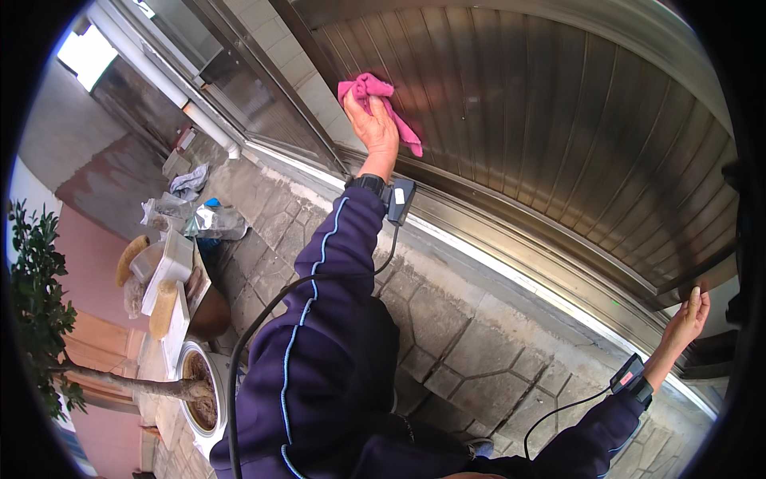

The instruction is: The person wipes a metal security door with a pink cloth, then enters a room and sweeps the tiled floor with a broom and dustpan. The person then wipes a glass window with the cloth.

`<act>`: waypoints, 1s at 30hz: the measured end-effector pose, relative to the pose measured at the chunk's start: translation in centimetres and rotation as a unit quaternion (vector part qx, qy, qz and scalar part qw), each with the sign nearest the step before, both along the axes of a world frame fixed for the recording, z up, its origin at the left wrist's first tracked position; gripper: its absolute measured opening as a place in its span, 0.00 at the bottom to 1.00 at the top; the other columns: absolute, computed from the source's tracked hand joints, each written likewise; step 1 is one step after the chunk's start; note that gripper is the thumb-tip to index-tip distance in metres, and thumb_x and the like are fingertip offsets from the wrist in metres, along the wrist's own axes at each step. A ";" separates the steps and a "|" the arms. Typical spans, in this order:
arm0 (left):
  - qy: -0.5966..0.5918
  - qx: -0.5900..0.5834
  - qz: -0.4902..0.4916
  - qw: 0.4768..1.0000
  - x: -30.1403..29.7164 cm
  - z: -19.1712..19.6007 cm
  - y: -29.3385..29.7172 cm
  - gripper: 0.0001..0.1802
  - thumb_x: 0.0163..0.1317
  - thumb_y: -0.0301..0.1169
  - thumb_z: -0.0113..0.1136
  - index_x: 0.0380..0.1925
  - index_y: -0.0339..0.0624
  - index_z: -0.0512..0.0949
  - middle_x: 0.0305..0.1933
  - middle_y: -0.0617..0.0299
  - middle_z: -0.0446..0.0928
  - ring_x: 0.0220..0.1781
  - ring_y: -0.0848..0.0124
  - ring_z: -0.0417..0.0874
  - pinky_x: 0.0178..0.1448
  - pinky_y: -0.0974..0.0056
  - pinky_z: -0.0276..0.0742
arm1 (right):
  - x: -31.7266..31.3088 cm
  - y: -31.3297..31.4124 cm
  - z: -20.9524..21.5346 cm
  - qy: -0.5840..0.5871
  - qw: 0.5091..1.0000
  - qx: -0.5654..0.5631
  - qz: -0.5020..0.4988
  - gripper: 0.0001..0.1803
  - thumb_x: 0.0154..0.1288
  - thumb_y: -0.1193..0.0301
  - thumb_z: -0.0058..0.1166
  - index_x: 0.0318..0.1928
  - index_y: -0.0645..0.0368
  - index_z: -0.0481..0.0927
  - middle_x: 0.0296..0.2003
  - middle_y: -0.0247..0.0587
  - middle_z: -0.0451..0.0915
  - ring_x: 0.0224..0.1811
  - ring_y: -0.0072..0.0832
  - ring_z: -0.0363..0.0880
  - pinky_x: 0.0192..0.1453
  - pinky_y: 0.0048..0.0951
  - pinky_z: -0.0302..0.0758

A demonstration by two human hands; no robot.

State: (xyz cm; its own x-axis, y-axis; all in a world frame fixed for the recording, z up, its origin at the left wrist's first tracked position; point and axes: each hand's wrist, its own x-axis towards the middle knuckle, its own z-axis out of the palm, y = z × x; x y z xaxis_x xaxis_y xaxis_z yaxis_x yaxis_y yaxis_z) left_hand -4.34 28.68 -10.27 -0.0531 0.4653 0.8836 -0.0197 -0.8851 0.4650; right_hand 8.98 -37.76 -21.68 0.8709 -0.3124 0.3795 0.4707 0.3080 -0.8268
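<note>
Slanting pink cloth (404, 131), pointing down-right

Up at twelve o'clock, here's the bright pink crumpled cloth (405, 132), soft and matt, against the broad, ribbed, brownish metal door panel (519, 120) at one, its face smooth and dully glossy with streaky reflections! Down at five, the grey angular stone-like paving (495, 391) looks rough and matt, while at seven the navy fabric sleeve (335, 319) runs smooth; over at nine, the clear, crinkled plastic bag (222, 222) gleams.
</note>
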 end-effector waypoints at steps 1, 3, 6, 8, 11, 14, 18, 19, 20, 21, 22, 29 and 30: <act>0.008 -0.055 0.000 0.998 0.1 -1.7 -0.4 0.21 0.67 0.35 0.50 0.57 0.41 0.64 0.55 0.50 0.70 0.58 0.54 0.70 0.63 0.56 0.63 | 0.0 0.1 0.1 -0.007 1.000 0.001 0.003 0.13 0.65 0.73 0.56 0.49 0.60 0.73 0.44 0.34 0.79 0.44 0.17 0.75 0.49 0.16 0.69; 0.010 -0.133 -0.025 0.991 0.3 -5.0 -1.4 0.23 0.65 0.31 0.51 0.59 0.36 0.61 0.54 0.46 0.67 0.57 0.51 0.69 0.63 0.55 0.63 | -0.3 0.4 0.5 -0.003 1.000 0.003 0.006 0.13 0.65 0.74 0.56 0.49 0.60 0.73 0.44 0.34 0.79 0.43 0.17 0.75 0.48 0.15 0.69; 0.000 -0.260 0.000 0.966 0.8 -8.0 -2.5 0.23 0.66 0.35 0.50 0.58 0.36 0.62 0.56 0.44 0.67 0.59 0.49 0.68 0.63 0.53 0.62 | -0.6 0.9 1.0 -0.007 1.000 0.008 0.011 0.12 0.65 0.74 0.56 0.48 0.60 0.73 0.43 0.34 0.79 0.43 0.16 0.75 0.47 0.14 0.68; -0.006 -0.350 -0.001 0.937 1.0 -8.6 -2.8 0.24 0.67 0.38 0.49 0.58 0.36 0.62 0.58 0.42 0.66 0.61 0.47 0.67 0.65 0.52 0.61 | -0.8 1.3 1.3 -0.009 1.000 0.011 0.008 0.12 0.65 0.74 0.56 0.48 0.60 0.73 0.43 0.33 0.79 0.42 0.16 0.75 0.46 0.14 0.68; -0.033 -0.416 -0.031 0.908 1.2 -7.8 -3.0 0.25 0.67 0.39 0.49 0.58 0.36 0.62 0.58 0.42 0.66 0.62 0.48 0.66 0.65 0.53 0.61 | -1.0 1.6 1.4 -0.005 1.000 0.012 -0.005 0.12 0.65 0.74 0.57 0.48 0.59 0.73 0.42 0.33 0.78 0.42 0.15 0.74 0.45 0.14 0.68; -0.008 -0.509 -0.025 0.860 1.3 -7.1 -3.7 0.24 0.67 0.40 0.48 0.57 0.36 0.62 0.59 0.46 0.68 0.57 0.54 0.72 0.60 0.55 0.69 | -0.9 1.6 1.4 -0.001 1.000 0.010 -0.011 0.13 0.65 0.74 0.57 0.48 0.60 0.73 0.41 0.32 0.78 0.41 0.14 0.74 0.45 0.14 0.67; -0.018 -0.525 -0.075 0.847 1.6 -7.2 -5.6 0.18 0.68 0.34 0.48 0.54 0.38 0.64 0.54 0.52 0.72 0.52 0.61 0.77 0.50 0.58 0.77 | -0.5 1.2 1.0 -0.012 1.000 0.013 -0.002 0.13 0.65 0.73 0.57 0.48 0.59 0.73 0.41 0.31 0.78 0.41 0.14 0.74 0.45 0.13 0.67; -0.005 -0.543 -0.108 0.833 1.2 -7.2 -5.9 0.15 0.68 0.31 0.48 0.52 0.39 0.66 0.51 0.54 0.73 0.49 0.63 0.78 0.47 0.59 0.78 | -0.4 1.1 0.9 -0.017 0.999 0.027 0.007 0.13 0.65 0.73 0.57 0.48 0.59 0.73 0.41 0.31 0.78 0.40 0.13 0.74 0.44 0.13 0.67; -0.063 -0.528 -0.142 0.835 0.8 -7.0 -6.3 0.12 0.68 0.28 0.49 0.50 0.40 0.68 0.48 0.56 0.75 0.46 0.65 0.79 0.45 0.60 0.78 | -0.4 0.9 0.8 -0.003 1.000 0.001 0.000 0.12 0.65 0.73 0.57 0.48 0.58 0.73 0.41 0.30 0.78 0.40 0.13 0.74 0.45 0.13 0.67; -0.079 -0.561 -0.187 0.803 0.0 -6.5 -6.3 0.10 0.67 0.26 0.50 0.48 0.40 0.70 0.45 0.58 0.76 0.42 0.68 0.79 0.42 0.62 0.78 | -0.4 0.9 0.6 -0.001 1.000 0.002 0.001 0.12 0.65 0.73 0.57 0.48 0.58 0.73 0.41 0.30 0.78 0.40 0.13 0.74 0.44 0.13 0.67; -0.089 -0.602 -0.228 0.760 -0.6 -5.6 -6.3 0.09 0.66 0.24 0.51 0.45 0.41 0.72 0.41 0.60 0.77 0.39 0.70 0.80 0.40 0.63 0.78 | -0.3 0.7 0.6 0.000 1.000 0.002 0.000 0.12 0.65 0.73 0.57 0.48 0.57 0.74 0.41 0.30 0.79 0.40 0.13 0.74 0.44 0.13 0.67; -0.130 -0.196 -0.265 0.935 -4.5 9.8 -0.7 0.05 0.62 0.23 0.55 0.37 0.42 0.74 0.29 0.70 0.73 0.29 0.80 0.71 0.33 0.70 0.70 | 0.6 -0.1 -0.2 0.006 1.000 -0.005 -0.009 0.12 0.66 0.71 0.56 0.48 0.58 0.74 0.44 0.33 0.78 0.44 0.16 0.74 0.48 0.15 0.67; -0.122 -0.180 -0.218 0.951 -4.7 12.2 0.6 0.06 0.61 0.25 0.56 0.38 0.41 0.74 0.30 0.68 0.74 0.30 0.78 0.73 0.35 0.69 0.71 | 0.6 -0.2 -0.4 0.010 1.000 -0.004 -0.008 0.12 0.66 0.71 0.56 0.48 0.58 0.74 0.44 0.33 0.78 0.44 0.16 0.74 0.49 0.16 0.67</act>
State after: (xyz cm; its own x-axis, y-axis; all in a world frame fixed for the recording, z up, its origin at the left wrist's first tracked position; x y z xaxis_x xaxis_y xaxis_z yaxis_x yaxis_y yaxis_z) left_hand -8.99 29.25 1.94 0.0315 0.7602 0.6489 -0.4946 -0.5523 0.6711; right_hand 9.53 -37.97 -22.04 0.8732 -0.3224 0.3656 0.4593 0.2934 -0.8384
